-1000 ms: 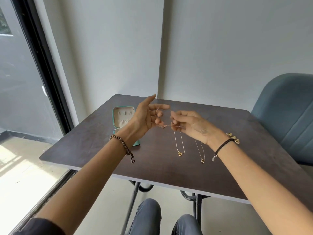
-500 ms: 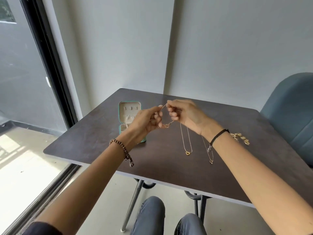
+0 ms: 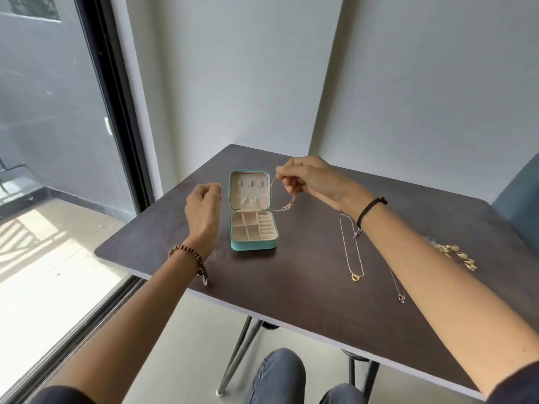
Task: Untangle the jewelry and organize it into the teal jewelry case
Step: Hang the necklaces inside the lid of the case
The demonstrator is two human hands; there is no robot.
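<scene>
The teal jewelry case (image 3: 253,245) stands open on the dark table (image 3: 291,293), its cream compartments showing nothing inside. My right hand (image 3: 309,180) is raised just right of the case lid and pinches a thin chain (image 3: 284,207), which hangs in a loop beside the lid. Left of the case, my left hand (image 3: 203,207) hovers with curled fingers and nothing visible in them. A gold heart necklace (image 3: 355,277) lies straight on the table. A thin silver necklace (image 3: 401,298) is partly hidden under my right forearm.
A chunky gold bracelet (image 3: 458,254) lies at the table's right side. A blue chair (image 3: 519,205) stands behind the right edge. Walls meet just behind the table, and a glass door (image 3: 52,141) runs along the left. My knees are below the near edge.
My hands have parted. The left hand let go of the chain and moved left past the case; the right hand carried the chain up beside the lid. The view swung right.
</scene>
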